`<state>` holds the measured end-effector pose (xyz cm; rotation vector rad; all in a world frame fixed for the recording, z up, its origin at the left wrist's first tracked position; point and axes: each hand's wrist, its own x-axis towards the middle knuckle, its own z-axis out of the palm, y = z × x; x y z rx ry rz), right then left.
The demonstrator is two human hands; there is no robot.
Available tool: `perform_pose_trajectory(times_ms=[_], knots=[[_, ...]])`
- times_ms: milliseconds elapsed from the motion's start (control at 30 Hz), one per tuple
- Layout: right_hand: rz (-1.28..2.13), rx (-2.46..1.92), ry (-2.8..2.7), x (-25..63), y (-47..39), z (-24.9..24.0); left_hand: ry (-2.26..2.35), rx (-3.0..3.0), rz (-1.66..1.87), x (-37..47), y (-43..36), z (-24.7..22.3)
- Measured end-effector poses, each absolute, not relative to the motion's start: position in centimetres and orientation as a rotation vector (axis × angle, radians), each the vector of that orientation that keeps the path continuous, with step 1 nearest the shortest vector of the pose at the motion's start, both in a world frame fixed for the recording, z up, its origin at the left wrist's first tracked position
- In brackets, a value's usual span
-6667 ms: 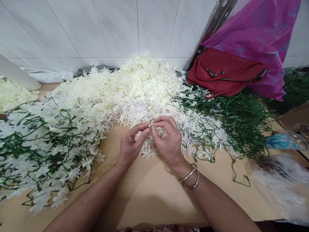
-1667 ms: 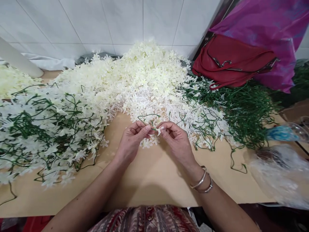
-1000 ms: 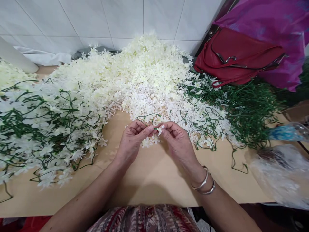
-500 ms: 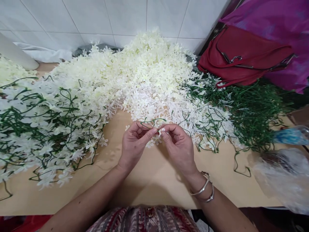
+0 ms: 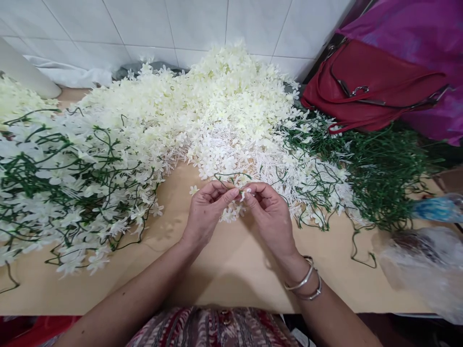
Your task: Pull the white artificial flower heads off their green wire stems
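My left hand [image 5: 211,207] and my right hand [image 5: 269,212] meet at the fingertips over the table, both closed in a pinch. Between the right thumb and fingers is a small white artificial flower [image 5: 245,193]. The left fingers grip a thin green plastic stem [image 5: 231,174], which curves out above both hands. Where the flower and stem meet is mostly hidden by the fingertips. A few white blossoms [image 5: 231,213] show just below the hands; whether they hang from the stem or lie on the table I cannot tell.
A heap of loose white flowers [image 5: 224,91] lies against the tiled wall. Flowers on green stems [image 5: 72,188] are piled at left, bare green stems [image 5: 387,173] at right. A red handbag [image 5: 379,82], purple bag [image 5: 423,38] and clear plastic bag [image 5: 430,265] stand along the right.
The view has shifted slightly, so the scene sits a little to the right. Both hands keep their pinch on the flower and stem, with only small finger movement.
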<state>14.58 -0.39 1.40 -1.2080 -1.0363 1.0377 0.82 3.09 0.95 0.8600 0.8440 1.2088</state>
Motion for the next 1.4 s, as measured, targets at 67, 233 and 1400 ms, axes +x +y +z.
perform_pose_trajectory(times_ms=[67,233,1400], knots=[[1.133,-1.155,-0.979,14.7,-0.3,1.6,0.832,0.926,1.178,0.6,3.1,1.3],[1.162,-1.114,-0.973,14.8,-0.2,1.6,0.812,1.081,1.187,0.1,2.9,1.7],[1.184,-1.117,-0.976,15.9,0.1,0.3,0.891,1.283,1.146,-0.3,2.3,1.6]])
